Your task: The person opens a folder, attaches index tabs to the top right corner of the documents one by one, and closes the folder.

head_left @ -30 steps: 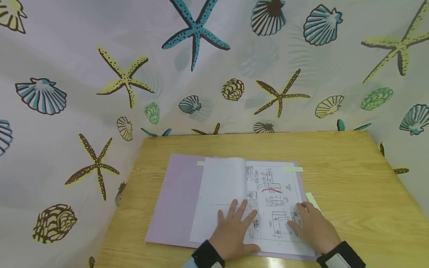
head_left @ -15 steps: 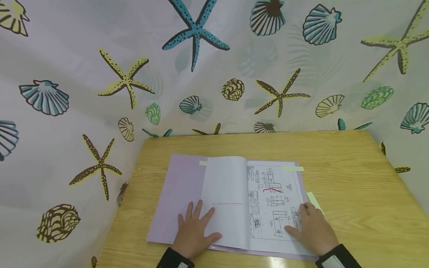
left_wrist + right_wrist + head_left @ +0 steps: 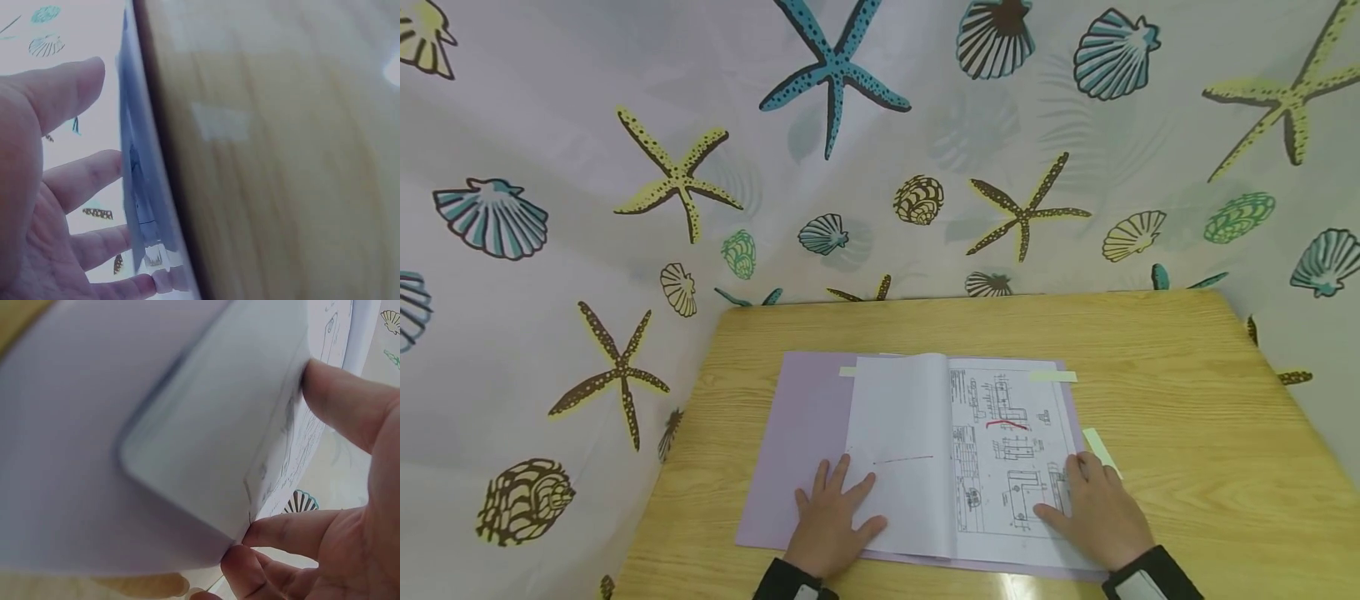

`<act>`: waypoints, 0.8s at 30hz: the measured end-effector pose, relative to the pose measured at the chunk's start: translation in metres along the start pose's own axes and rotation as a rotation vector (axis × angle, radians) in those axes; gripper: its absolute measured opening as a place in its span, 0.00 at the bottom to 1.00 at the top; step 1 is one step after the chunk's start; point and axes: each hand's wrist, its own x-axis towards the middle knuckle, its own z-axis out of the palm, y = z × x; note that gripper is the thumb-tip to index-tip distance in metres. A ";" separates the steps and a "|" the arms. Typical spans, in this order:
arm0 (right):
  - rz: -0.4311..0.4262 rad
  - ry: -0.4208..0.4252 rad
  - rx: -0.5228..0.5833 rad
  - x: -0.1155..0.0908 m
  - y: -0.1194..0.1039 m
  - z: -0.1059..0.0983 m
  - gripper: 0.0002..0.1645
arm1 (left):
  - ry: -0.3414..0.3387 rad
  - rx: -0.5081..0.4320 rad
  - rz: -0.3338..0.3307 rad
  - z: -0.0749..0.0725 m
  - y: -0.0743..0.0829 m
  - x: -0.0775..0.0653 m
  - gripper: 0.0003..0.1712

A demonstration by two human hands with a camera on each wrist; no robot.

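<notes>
A lilac folder (image 3: 808,417) lies spread on the table, holding a stack of white pages. On its right side is a page of technical drawings (image 3: 1000,500) with a red pen stroke near the top. The turned-over page (image 3: 902,417) at left is mostly blank, with a thin line across it. My left hand (image 3: 831,525) rests fingers spread on the lower left of that page and the folder cover. At the drawing page's right edge lies my right hand (image 3: 1101,512). Its thumb (image 3: 344,400) touches the page, apart from the fingertips at the paper's edge.
Pale green tape strips (image 3: 1054,377) stick out at the top of the pages and at the right edge. The wooden table (image 3: 1187,400) extends around the folder. A white curtain (image 3: 865,208) printed with starfish and shells hangs behind and beside it.
My left hand has moved left, from near the centre fold to the blank page's lower left edge, and has since stayed there. My right hand has hardly moved.
</notes>
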 end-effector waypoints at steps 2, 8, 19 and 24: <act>-0.001 0.003 0.001 0.000 0.000 0.000 0.56 | -0.003 -0.019 -0.009 0.000 0.000 0.001 0.35; -0.004 0.000 0.012 0.000 0.000 0.000 0.55 | -0.007 -0.042 -0.021 0.001 -0.001 0.001 0.33; -0.012 0.004 0.073 0.000 -0.004 -0.001 0.50 | 0.032 -0.050 -0.005 0.007 -0.003 0.001 0.32; -0.005 0.014 0.109 0.000 -0.009 -0.001 0.46 | 0.036 -0.045 -0.003 0.006 -0.003 0.001 0.32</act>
